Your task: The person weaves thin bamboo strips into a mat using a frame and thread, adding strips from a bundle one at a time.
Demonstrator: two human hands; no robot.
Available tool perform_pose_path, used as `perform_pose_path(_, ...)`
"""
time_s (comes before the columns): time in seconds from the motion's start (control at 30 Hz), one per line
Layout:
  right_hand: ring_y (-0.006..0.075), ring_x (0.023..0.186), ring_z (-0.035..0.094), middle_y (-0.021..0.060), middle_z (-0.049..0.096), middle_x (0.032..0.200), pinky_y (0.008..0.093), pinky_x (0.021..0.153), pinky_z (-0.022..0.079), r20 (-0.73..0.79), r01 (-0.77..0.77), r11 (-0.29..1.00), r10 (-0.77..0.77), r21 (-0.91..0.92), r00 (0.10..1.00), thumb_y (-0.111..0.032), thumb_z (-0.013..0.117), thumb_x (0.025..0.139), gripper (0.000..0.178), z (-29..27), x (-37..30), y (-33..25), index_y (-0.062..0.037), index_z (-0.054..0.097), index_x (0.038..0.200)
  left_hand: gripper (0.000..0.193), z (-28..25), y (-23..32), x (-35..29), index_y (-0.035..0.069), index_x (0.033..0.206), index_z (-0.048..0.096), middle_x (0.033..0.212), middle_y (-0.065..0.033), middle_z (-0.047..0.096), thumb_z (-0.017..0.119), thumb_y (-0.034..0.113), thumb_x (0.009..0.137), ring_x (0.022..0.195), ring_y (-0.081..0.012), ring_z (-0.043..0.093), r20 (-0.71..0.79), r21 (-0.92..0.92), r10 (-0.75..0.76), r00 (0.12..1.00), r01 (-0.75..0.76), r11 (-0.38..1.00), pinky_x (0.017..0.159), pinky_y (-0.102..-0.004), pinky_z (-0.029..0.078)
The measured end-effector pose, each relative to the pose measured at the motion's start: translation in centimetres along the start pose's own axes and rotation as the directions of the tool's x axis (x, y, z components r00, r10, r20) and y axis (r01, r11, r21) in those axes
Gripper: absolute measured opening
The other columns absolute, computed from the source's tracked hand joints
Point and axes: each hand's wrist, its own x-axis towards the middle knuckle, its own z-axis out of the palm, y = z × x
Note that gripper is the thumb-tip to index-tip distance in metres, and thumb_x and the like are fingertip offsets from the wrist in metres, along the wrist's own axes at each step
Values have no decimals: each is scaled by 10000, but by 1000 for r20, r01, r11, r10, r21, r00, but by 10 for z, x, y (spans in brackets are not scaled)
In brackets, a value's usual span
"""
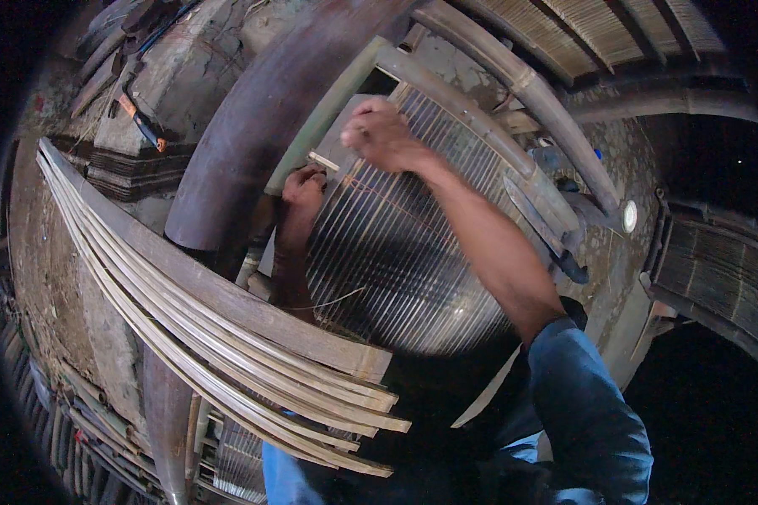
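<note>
The left hand has its grip pinched on a small pale bamboo peg, holding it against the top edge of a mat of thin bamboo slats. Just right of that grip, the right hand is closed in a fist over the same edge; what its grip holds cannot be seen.

The mat lies below both grips and runs down toward the person. Its slats point away from the person, long way up and down, side by side. A thin string crosses them. Each slat looks light, thin and bendy, and could snap or splinter, so the edge near the green bamboo pole seems the best place to hold.

Left of the grips, a bundle of long split bamboo strips lies slanted. To the right rests a big knife.
</note>
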Motion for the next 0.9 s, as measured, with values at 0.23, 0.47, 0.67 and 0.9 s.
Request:
perform_pose_path(0.23, 213, 765, 630, 40, 582, 781, 432, 916, 511, 107, -260, 163, 617, 952, 780, -153, 554, 934, 152, -173, -115, 12, -19, 618, 904, 300, -40, -3, -36, -21, 1047, 683, 905, -100, 687, 520, 213, 955, 850, -171, 610, 229, -110, 391, 892, -375, 920, 827, -311, 463)
perform_pose_path(0.47, 186, 886, 469, 83, 542, 919, 312, 870, 385, -252, 306, -30, 494, 951, 832, -243, 624, 916, 392, -374, -278, 20, 14, 508, 1188, 358, -44, -28, -30, -10, 1052, 669, 914, -152, 674, 499, 300, 993, 864, -235, 618, 141, 30, 472, 870, -480, 877, 844, -346, 459)
perform_pose_path(0.67, 280, 1028, 480, 196, 511, 1240, 423, 1001, 369, -634, 392, 520, 727, 759, 263, -230, 597, 931, 676, -499, -442, 16, 42, 293, 1471, 348, -57, -23, -42, -7, 1021, 661, 939, -158, 673, 511, 306, 996, 878, -242, 619, 80, 270, 515, 853, -516, 813, 834, -365, 466)
perform_pose_path(0.9, 300, 1113, 547, 141, 602, 1096, 443, 968, 429, -536, 309, 462, 812, 832, 231, -199, 630, 909, 327, -665, -755, 1, 15, 552, 1144, 320, -47, -13, -45, -2, 985, 671, 895, -152, 685, 538, 288, 978, 854, -200, 629, 182, 132, 386, 904, -411, 902, 791, -353, 470)
